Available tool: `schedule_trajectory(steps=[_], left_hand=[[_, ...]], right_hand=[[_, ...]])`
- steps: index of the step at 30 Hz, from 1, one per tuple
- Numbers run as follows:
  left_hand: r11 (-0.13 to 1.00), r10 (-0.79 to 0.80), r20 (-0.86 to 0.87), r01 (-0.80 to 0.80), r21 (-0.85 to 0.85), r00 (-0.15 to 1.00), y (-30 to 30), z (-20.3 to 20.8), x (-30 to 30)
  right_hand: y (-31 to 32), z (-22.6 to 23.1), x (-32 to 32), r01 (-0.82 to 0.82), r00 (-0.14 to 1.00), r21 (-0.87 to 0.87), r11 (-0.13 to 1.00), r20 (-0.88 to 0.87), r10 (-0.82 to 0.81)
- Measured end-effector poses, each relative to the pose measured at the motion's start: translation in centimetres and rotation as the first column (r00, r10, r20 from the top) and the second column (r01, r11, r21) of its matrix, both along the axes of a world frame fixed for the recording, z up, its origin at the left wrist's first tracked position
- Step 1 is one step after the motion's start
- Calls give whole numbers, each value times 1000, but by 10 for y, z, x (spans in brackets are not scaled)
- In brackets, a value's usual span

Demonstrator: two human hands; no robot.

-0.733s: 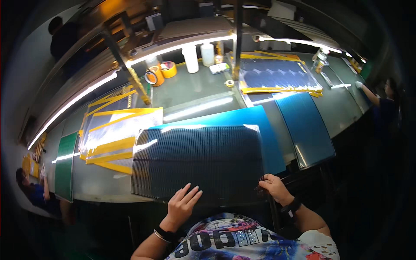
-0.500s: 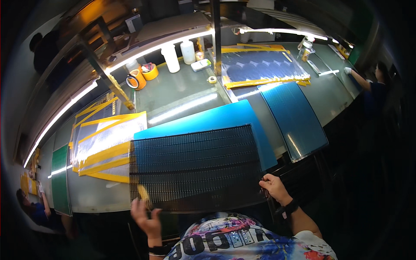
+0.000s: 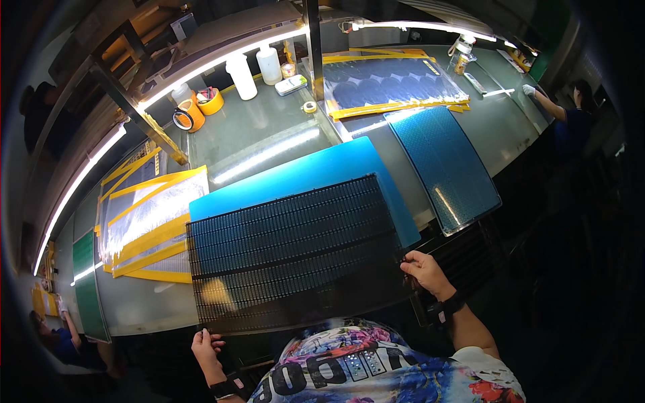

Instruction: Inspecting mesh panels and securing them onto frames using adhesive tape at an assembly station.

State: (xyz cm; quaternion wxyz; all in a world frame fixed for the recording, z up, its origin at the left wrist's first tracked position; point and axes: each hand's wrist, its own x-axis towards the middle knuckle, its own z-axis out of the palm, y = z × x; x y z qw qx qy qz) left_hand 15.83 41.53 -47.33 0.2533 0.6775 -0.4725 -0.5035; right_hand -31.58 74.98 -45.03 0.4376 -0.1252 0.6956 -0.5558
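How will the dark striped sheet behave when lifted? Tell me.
The blue sheet shows through the dark striped sheet, so that is probably thin and light. With the left hand at one corner and the right hand at an edge, its broad middle could sag.

Large dark letters (image 3: 325, 371), some dotted with pale studs, run across the front of the wearer's floral shirt (image 3: 485, 387), while small yellow marks (image 3: 431, 66) on the dark blue sheet (image 3: 383, 84) along the bench (image 3: 252, 142) may be characters, too tiny to read.
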Motion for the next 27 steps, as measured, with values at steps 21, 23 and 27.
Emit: schedule_trajectory(steps=[21,23,27], left_hand=[[183,-88,404,413,-892,911,-89,188,-88],[73,-98,441,448,-891,892,-95,227,-110],[-184,-132,445,419,-889,886,-100,280,-155]], right_hand=[[-110,158,-59,-172,190,43,984,-979,76],[-147,199,-58,-259,-159,0,966,-986,-43],[-218,252,-56,-300,-458,-33,953,-872,-174]])
